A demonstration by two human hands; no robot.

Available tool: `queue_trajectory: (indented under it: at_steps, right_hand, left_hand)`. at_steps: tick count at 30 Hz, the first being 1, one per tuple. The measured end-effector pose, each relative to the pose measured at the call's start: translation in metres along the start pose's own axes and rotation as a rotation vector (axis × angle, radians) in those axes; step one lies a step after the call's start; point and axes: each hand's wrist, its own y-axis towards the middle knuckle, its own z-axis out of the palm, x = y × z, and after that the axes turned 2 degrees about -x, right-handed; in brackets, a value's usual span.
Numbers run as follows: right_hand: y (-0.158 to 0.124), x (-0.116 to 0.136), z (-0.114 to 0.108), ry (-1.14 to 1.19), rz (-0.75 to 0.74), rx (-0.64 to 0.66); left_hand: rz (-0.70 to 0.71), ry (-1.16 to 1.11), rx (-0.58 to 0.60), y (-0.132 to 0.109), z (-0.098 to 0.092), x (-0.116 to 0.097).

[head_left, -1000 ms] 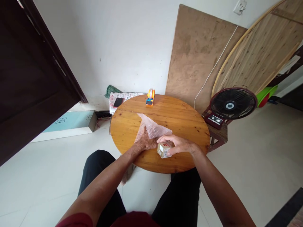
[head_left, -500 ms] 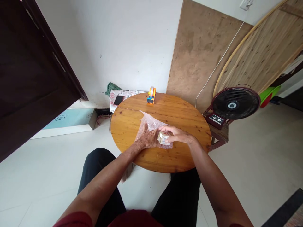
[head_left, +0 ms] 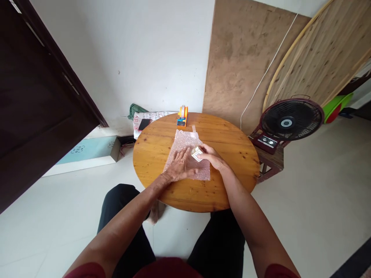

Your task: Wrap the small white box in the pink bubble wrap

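A sheet of bubble wrap [head_left: 183, 142] lies spread flat on the round wooden table [head_left: 234, 154]. My left hand [head_left: 182, 167] rests palm down on the sheet with its fingers stretched out. My right hand [head_left: 209, 156] grips a small cardboard box [head_left: 197, 153] and holds it on the sheet, close to the fingertips of the left hand. An orange and blue tape dispenser [head_left: 182, 115] stands at the far edge of the table.
A dark red fan [head_left: 291, 119] stands on a small stool right of the table. Wooden boards [head_left: 234, 58] lean on the wall behind. On the floor to the left lie a phone [head_left: 143, 124] on printed paper and a flat light-blue box [head_left: 84, 152].
The bubble wrap went from crumpled to lying flat. My right hand carried the small box from the near table edge up onto the sheet. My left hand opened flat on the wrap.
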Motion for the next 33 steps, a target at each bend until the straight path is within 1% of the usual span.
queue_trajectory:
  at_steps: [3,5,7,11,13,17,19,22,26,33]
  right_hand:
    - [-0.004,0.0,0.004,-0.031,-0.008,-0.032]
    - [-0.005,0.0,0.007,-0.045,-0.01,-0.041]
    - [-0.004,-0.001,0.01,-0.083,-0.018,-0.056]
    - [-0.003,-0.006,0.017,-0.231,-0.074,-0.095]
    - [-0.002,-0.01,0.019,-0.266,-0.11,-0.081]
    - [-0.002,-0.016,0.016,-0.182,-0.105,0.021]
    - [-0.002,-0.019,0.012,-0.159,-0.096,0.05]
    - [-0.002,-0.022,0.01,-0.171,-0.121,0.035]
    - [-0.002,-0.021,0.014,-0.19,-0.165,-0.005]
    - [-0.003,-0.016,0.017,-0.201,-0.153,-0.013]
  left_hand:
    - [-0.075,-0.027,0.005,0.002,-0.01,0.002]
    - [-0.126,0.008,0.025,0.003,-0.015,0.004]
    - [-0.144,0.038,0.024,0.002,-0.017,0.006]
    - [-0.114,0.042,0.011,-0.004,-0.012,0.011]
    - [-0.104,0.034,0.008,-0.007,-0.009,0.013]
    - [-0.105,0.014,0.017,-0.009,-0.007,0.016]
    - [-0.088,0.006,0.014,-0.009,-0.007,0.017]
    - [-0.065,-0.002,0.003,-0.008,-0.006,0.02]
    - [-0.08,-0.012,0.011,-0.008,-0.005,0.021]
    - [-0.084,-0.029,-0.01,-0.008,-0.009,0.018]
